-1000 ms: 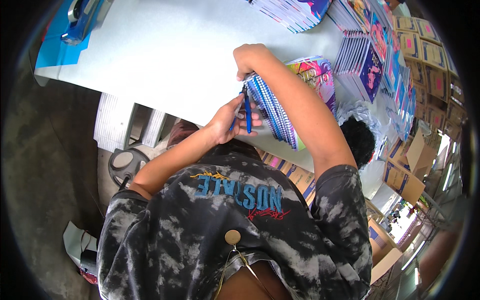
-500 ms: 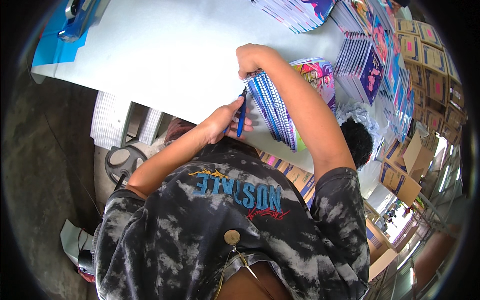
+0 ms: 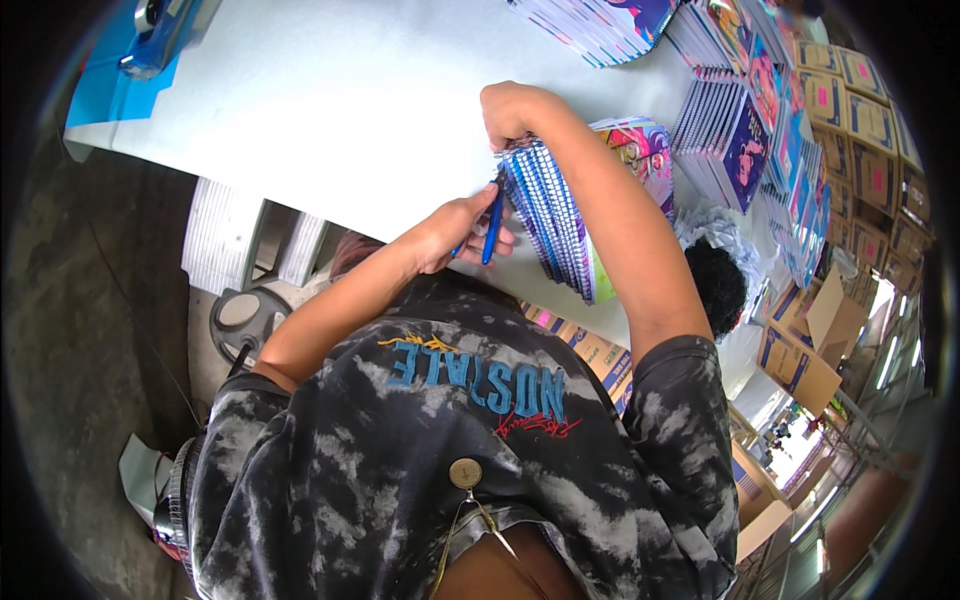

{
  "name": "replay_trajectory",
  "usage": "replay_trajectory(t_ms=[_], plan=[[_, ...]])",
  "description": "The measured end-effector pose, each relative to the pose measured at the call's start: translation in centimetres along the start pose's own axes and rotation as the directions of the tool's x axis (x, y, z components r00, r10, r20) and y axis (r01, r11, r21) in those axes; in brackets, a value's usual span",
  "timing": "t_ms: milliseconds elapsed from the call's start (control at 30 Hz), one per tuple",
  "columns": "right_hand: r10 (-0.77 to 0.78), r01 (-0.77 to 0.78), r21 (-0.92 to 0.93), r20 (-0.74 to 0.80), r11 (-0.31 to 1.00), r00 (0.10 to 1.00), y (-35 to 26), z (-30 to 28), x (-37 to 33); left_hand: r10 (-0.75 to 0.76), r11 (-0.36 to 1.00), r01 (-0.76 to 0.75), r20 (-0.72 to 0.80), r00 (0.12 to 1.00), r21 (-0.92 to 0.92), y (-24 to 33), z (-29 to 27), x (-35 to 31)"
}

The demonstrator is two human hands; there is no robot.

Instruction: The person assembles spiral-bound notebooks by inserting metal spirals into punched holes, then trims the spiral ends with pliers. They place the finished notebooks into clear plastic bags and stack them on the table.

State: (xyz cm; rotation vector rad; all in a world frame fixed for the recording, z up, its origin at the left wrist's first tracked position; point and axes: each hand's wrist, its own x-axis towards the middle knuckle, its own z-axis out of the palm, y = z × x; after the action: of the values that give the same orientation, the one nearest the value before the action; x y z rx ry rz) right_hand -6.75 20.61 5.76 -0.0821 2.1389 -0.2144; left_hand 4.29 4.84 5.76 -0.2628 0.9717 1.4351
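A stack of spiral notebooks [image 3: 553, 215] with blue and white wire spines and colourful covers lies fanned out on the table, right of centre. My right hand [image 3: 513, 112] reaches over to the far end of the stack and is closed on it; its fingertips are mostly hidden. In my left hand [image 3: 460, 232] is a pair of blue-handled pliers [image 3: 495, 225], thumb on top and fingers spread below the handles. The dark tip of the pliers meets the far end of the spines, just below the right hand. Whether the jaws touch a wire, I cannot tell.
More notebook stacks [image 3: 715, 125] stand along the right side of the white table [image 3: 300, 110]. A blue tool [image 3: 150, 45] lies on a blue sheet at the far left. Cardboard boxes [image 3: 860, 130] are piled at the right. Someone's dark-haired head [image 3: 715, 290] shows beside my right arm.
Both hands and the pliers have shifted slightly right and, for the left hand, a little farther from me. The pliers' tip remains by the spine ends.
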Motion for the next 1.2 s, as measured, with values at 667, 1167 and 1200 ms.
replay_trajectory(t_ms=[667, 1167, 1200], plan=[[0.018, -0.017, 0.098, -0.017, 0.995, 1.000, 1.0, 0.3, 0.0, 0.013, 0.990, -0.010, -0.025, 1.000, 0.140, -0.1, -0.9, 0.8], [0.011, -0.001, 0.167, -0.059, 0.986, 0.998, 0.4, -0.1, -1.0, -0.028, 0.988, 0.008, 0.126, 0.992, 0.156, 0.8, -1.6, 1.1], [0.000, 0.008, 0.186, -0.046, 0.983, 0.999, 0.3, -0.2, -1.1, -0.030, 0.988, 0.010, 0.127, 0.991, 0.152, 1.0, -1.4, 1.0]])
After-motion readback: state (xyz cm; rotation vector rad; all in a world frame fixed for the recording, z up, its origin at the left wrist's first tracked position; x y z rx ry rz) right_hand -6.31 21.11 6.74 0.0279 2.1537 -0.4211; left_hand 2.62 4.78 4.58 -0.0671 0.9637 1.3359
